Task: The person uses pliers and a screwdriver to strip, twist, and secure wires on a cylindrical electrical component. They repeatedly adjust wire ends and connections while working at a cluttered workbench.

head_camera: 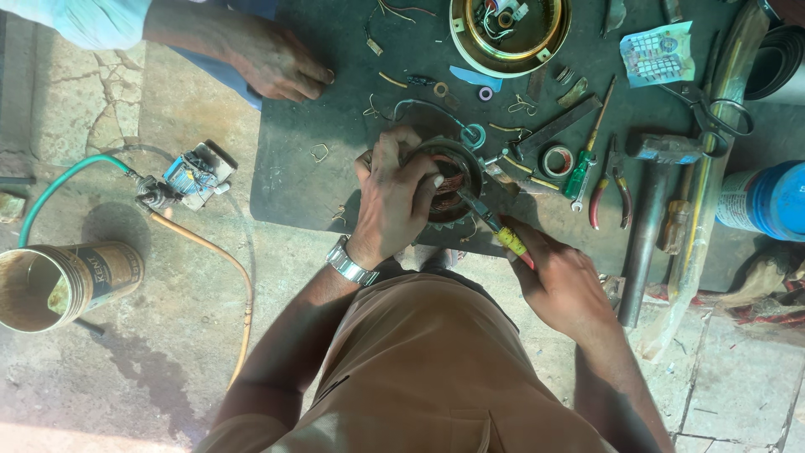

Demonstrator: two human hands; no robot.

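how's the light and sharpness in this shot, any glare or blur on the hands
Head view: daylight is uneven, with a washed-out bright patch on the concrete floor at lower left and dimmer tones over the dark mat. The left hand on the round motor winding and the right hand with the yellow-handled tool look slightly soft, with no strong glare. The hammer reads clearly.

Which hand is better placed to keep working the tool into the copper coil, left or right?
Probably the right. The right hand already grips the yellow-handled tool, its tip at the copper coil. The left hand lies over the coil's round housing, steadying it on the dark mat.
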